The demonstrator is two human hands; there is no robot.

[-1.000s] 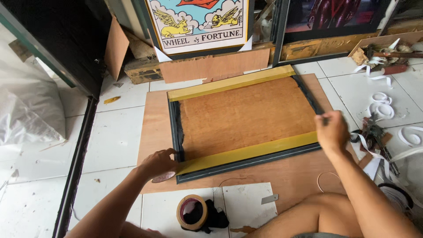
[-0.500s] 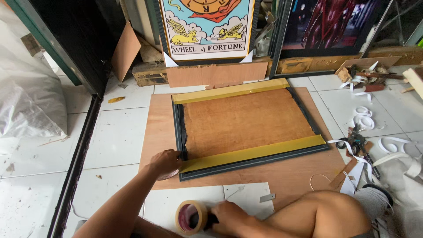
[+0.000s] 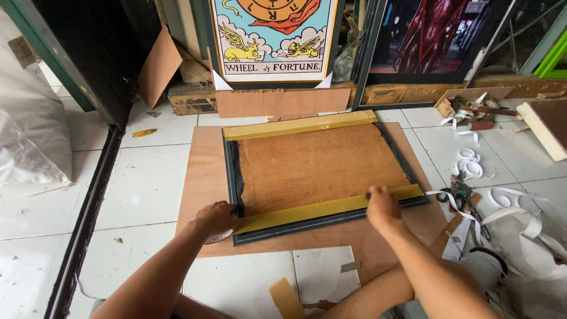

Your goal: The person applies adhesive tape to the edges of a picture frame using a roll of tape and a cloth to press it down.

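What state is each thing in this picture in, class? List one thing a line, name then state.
Picture frame: face down on a plywood sheet, brown backing board up.
Near tape strip: stuck along the near edge.
Far tape strip: stuck along the far edge.
Left hand: pressing the frame's near left corner.
Right hand: pressing on the near tape strip.
Framed tarot print: upright, leaning.
White strips: loose, curled on the floor.
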